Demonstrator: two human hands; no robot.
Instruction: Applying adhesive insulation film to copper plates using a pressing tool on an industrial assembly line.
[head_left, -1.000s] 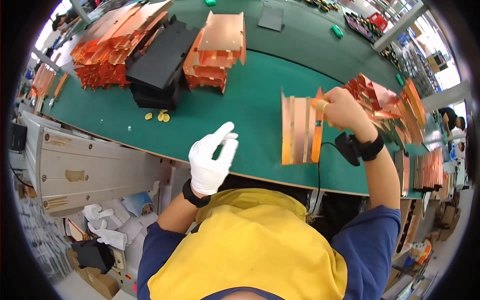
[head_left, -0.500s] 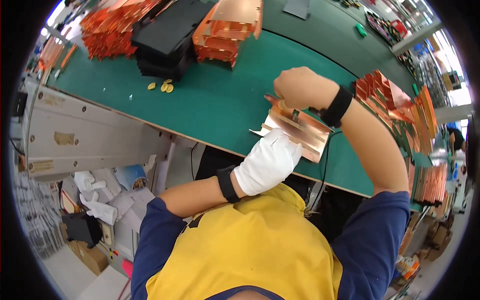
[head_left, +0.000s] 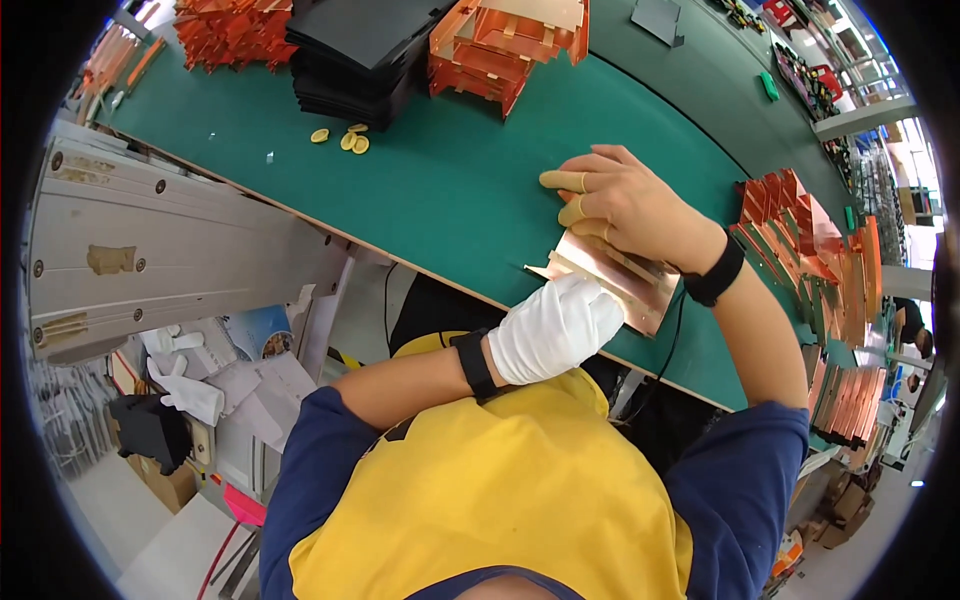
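A thin copper sheet part [head_left: 640,290] with folded edges lies tilted at the near edge of the green table [head_left: 450,190]. My left hand [head_left: 555,328], in a white glove, grips its near side. My right hand [head_left: 620,205], bare with yellow finger cots on two fingers and a black wristband, presses down on its far side.
Stacks of folded copper parts [head_left: 505,45] and black trays [head_left: 355,55] stand at the back. More copper sheets [head_left: 815,245] are piled to the right. Three loose yellow finger cots [head_left: 345,138] lie on the table. A grey metal frame [head_left: 150,230] runs along the left.
The copper part has come down from upright at the right to lie near the table's front edge. My left hand rose from below and took hold of it.
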